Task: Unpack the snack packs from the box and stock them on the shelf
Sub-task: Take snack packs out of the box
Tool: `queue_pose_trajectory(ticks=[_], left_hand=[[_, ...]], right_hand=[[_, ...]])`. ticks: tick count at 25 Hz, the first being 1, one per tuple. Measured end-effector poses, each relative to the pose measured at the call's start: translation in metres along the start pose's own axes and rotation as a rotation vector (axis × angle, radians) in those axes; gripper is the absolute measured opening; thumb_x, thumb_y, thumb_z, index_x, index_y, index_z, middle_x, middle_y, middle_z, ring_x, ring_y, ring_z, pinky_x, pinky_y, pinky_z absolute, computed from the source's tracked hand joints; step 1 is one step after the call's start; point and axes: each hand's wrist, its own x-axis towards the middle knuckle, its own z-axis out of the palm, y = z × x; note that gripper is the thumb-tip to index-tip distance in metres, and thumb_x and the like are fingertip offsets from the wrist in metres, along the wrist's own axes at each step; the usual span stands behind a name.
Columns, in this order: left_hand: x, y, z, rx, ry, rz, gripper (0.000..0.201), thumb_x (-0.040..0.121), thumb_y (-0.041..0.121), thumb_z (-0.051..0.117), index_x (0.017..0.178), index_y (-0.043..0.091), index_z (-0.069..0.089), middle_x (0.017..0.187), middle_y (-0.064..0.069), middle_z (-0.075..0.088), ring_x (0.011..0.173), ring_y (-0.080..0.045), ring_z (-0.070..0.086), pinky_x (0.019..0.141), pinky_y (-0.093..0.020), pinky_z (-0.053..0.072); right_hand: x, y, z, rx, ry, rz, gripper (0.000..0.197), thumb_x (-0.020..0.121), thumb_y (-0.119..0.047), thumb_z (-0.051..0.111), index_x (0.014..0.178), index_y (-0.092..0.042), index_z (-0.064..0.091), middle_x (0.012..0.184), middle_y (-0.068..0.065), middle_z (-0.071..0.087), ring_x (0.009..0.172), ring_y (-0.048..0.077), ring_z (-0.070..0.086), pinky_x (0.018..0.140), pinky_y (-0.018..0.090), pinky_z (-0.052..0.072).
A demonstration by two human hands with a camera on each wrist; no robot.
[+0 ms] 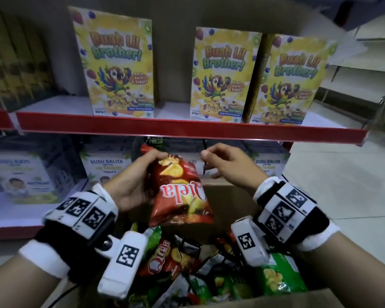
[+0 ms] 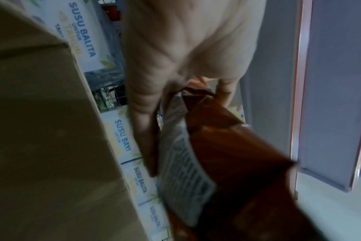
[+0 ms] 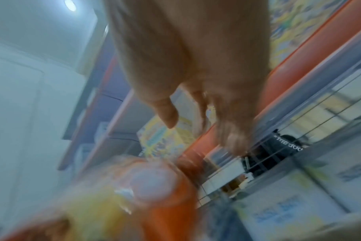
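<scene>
My left hand (image 1: 152,162) grips a red Qtela snack pack (image 1: 180,192) near its upper end, thumb on the front, and holds it upside down above the open cardboard box (image 1: 229,196). In the left wrist view the left hand (image 2: 175,84) pinches the pack (image 2: 237,163) beside the box wall (image 2: 41,130). My right hand (image 1: 209,164) hovers just right of the pack's top with loosely curled fingers and holds nothing. The right wrist view is blurred: the right hand (image 3: 196,114) sits above the pack (image 3: 146,192). Several red and green packs (image 1: 176,263) lie in the box.
The upper shelf with its red edge (image 1: 187,130) carries three yellow cereal boxes (image 1: 120,63), with a gap between the first and second. The lower shelf behind the hands holds white milk boxes (image 1: 105,167). Tiled floor (image 1: 342,174) lies to the right.
</scene>
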Motion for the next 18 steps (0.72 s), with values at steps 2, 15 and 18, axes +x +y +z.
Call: queue_pose_trajectory(ticks=[2,15,18], left_hand=[[-0.006,0.009,-0.005,-0.123,-0.021,0.141,0.040,0.065,0.034,0.061,0.098,0.012,0.065,0.087,-0.011,0.069,0.070,-0.022,0.068,0.068,-0.032,0.057],[0.007,-0.020,0.018,0.304,0.190,0.428,0.061,0.076,0.067,0.047,0.112,0.021,0.063,0.091,-0.006,0.076,0.078,-0.021,0.074,0.073,-0.034,0.059],[0.005,-0.019,0.013,0.438,0.086,0.419,0.063,0.068,0.069,0.049,0.110,0.024,0.061,0.089,0.002,0.075,0.075,-0.011,0.073,0.065,-0.022,0.056]], right_hand=[[0.004,0.010,0.001,0.017,-0.027,0.130,0.073,0.076,-0.065,0.055,0.127,-0.013,0.050,0.113,0.005,0.063,0.095,0.022,0.065,0.082,0.041,0.055],[-0.001,0.013,-0.012,0.285,-0.028,0.056,0.039,0.081,-0.041,0.069,0.113,-0.019,0.062,0.102,0.007,0.069,0.080,0.019,0.066,0.064,0.034,0.053],[-0.004,0.007,-0.020,0.216,-0.058,0.049,0.049,0.061,-0.054,0.077,0.102,-0.029,0.070,0.101,-0.003,0.072,0.085,0.017,0.069,0.064,0.030,0.053]])
